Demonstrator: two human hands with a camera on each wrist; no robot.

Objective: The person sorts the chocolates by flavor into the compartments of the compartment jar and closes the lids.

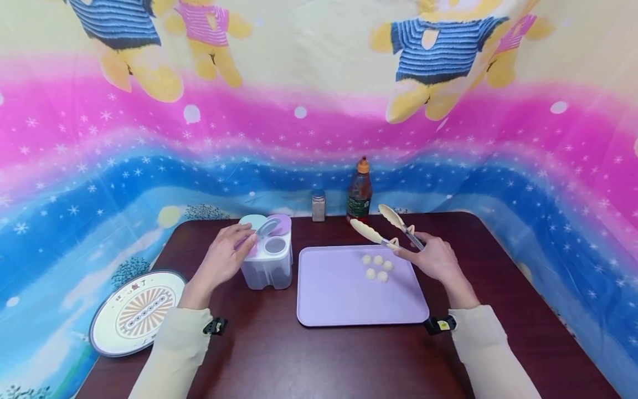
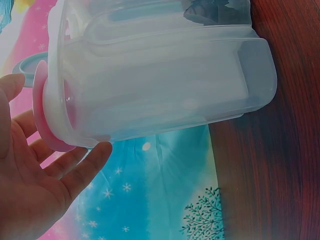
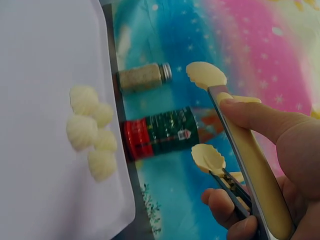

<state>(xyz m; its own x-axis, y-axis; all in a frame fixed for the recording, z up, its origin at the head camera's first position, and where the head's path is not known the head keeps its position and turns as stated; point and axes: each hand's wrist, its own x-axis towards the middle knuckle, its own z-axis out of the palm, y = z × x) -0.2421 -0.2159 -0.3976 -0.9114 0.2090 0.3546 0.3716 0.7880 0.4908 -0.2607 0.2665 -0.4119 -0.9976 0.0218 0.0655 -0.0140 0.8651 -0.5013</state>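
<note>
On the left stands a clear, white-topped storage container with round coloured lids. Its grey-blue lid is tilted up beside an uncovered round opening. My left hand is over the container's left side, fingers extended and fingertips at the raised lid. In the left wrist view the thumb is by that lid, and the other fingers spread around the pink lid. My right hand grips tongs with cream scalloped tips, spread apart. Near them, several small whitish balls lie on a purple tray.
Behind the tray stand a sauce bottle with an orange cap and a small shaker jar. A patterned plate lies at the table's left edge, next to the left forearm. A printed cloth hangs around the dark table.
</note>
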